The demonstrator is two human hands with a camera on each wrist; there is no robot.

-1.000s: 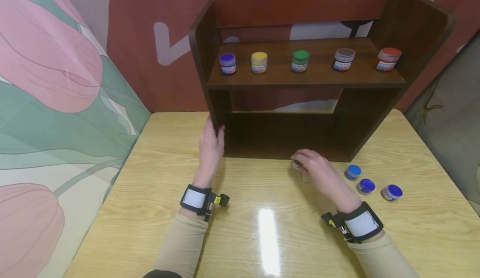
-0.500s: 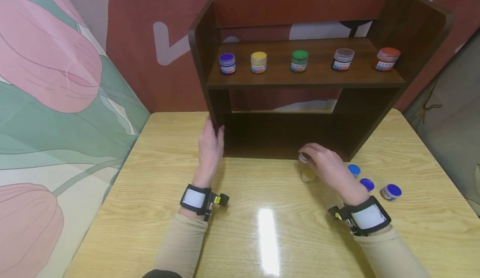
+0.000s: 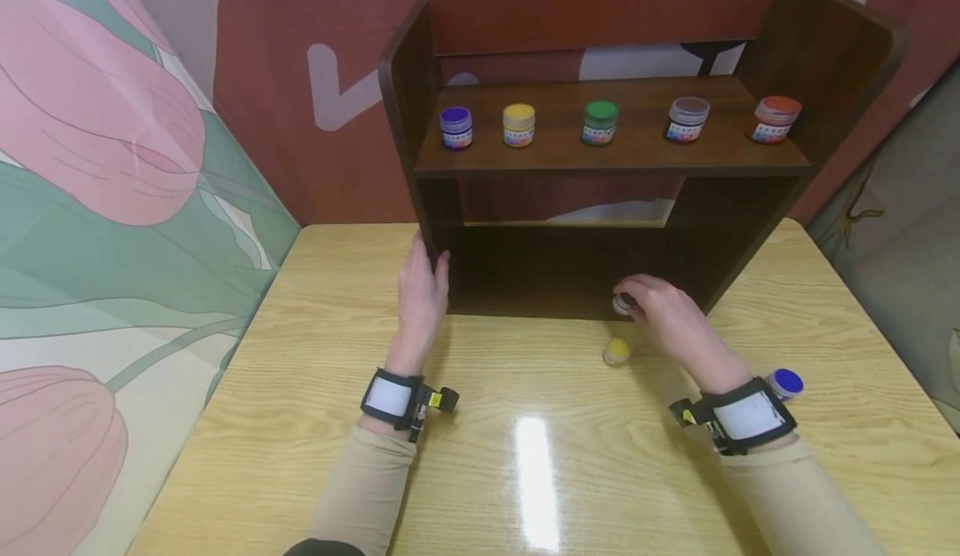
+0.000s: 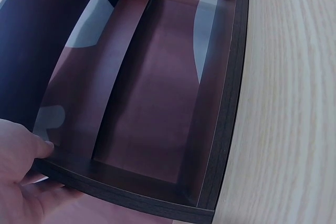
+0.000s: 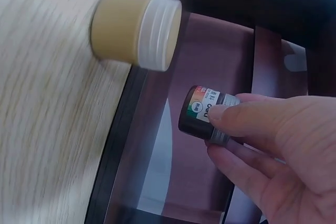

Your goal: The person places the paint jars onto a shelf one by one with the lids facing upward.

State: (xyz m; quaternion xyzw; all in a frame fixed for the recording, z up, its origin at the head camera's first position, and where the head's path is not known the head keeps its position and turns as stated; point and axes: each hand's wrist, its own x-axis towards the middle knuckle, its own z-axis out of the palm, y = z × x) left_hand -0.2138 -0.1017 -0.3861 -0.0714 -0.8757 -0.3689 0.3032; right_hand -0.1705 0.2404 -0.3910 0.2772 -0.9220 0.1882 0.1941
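Note:
My right hand (image 3: 667,314) pinches a small dark paint jar (image 5: 195,114) between thumb and fingers, at the front of the shelf unit's lower compartment. In the right wrist view the jar is tilted on its side, its printed label partly under the thumb. My left hand (image 3: 422,293) grips the left side panel of the dark brown shelf unit (image 3: 611,171), thumb inside and fingers behind; the left wrist view shows the thumb (image 4: 43,148) over the panel's edge. A yellow paint jar (image 3: 617,353) stands on the table just in front of the unit, near my right hand.
Along the upper shelf stand several paint jars: purple (image 3: 456,128), yellow (image 3: 518,126), green (image 3: 599,122), dark (image 3: 686,119) and red (image 3: 776,119). A blue-lidded jar (image 3: 785,383) sits on the wooden table (image 3: 300,423), partly behind my right wrist strap.
My right hand has moved right and toward the shelf unit with the dark jar, uncovering the yellow jar and hiding two blue-lidded jars. My left hand has stayed in place.

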